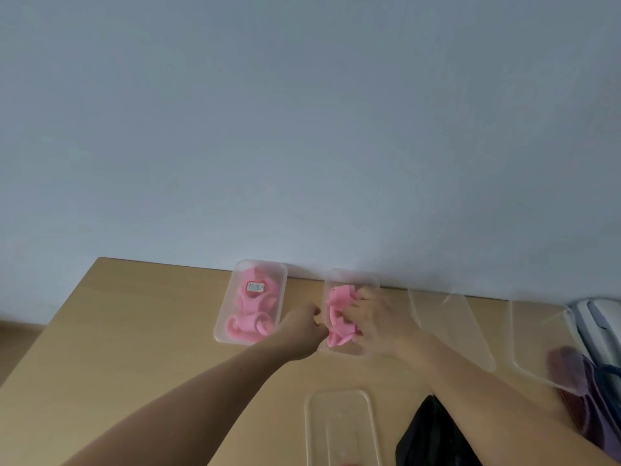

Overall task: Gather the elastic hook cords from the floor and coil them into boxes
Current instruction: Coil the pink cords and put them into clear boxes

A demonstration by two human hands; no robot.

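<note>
Against a plain, pale blue-grey wall (302,129) stands a light wooden tabletop (117,331), its far edge meeting the wall. Past its left corner a strip of brownish floor (16,338) shows.

Both bare arms reach forward to a clear box (369,279) set near the far edge. A bunched pink cord (339,317) lies inside it. The right hand (379,317) rests on top of the cord with its fingers spread apart; the hand is blurred. The left hand (302,322) sits at the box's left wall with its fingers curled in and their tips touching the cord. Whether they pinch the cord or the box wall cannot be told.

Just left of the left hand lies a second clear box (221,331), holding coiled pink cords (250,326) and a small white label (255,286) with red edging.

Right of the right hand, two clear lids lie flat on the wood: the nearer lid (450,331) just beside the wrist, the farther lid (537,341) beyond it.

Below the hands, between the two forearms, stands an empty clear box (307,425), with a black thing (433,435) beside it under the right forearm. A purple cloth (571,375) and a white and blue thing (601,317) sit at the far right edge.
</note>
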